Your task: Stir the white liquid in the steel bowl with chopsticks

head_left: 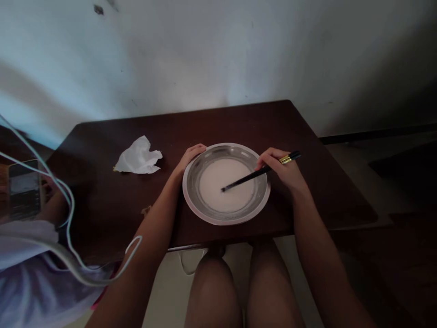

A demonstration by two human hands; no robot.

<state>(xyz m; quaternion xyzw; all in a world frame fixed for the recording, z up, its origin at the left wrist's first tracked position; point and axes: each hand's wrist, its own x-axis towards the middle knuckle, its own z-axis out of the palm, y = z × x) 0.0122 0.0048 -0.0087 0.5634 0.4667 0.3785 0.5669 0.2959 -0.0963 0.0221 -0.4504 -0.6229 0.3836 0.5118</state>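
Observation:
A wide metal bowl (226,221) stands near the front edge of the table, holding a pale, milky liquid (216,172). My left hand (190,158) grips the bowl's left side, with its fingers over the far rim and the thumb side hidden. Between the fingers of my right hand (282,170) is a pair of black chopsticks (244,180) with gold bands near the top, held close together. They slant down to the left across the bowl, and their whitened tips are at the liquid near the middle.
A crumpled white plastic bag (138,157) lies on the dark table (225,120) left of the bowl. A small brown scrap (146,210) is by my left forearm. White cables (70,205) loop at the left. There another person holds a phone (23,187). A wall (205,54) rises behind.

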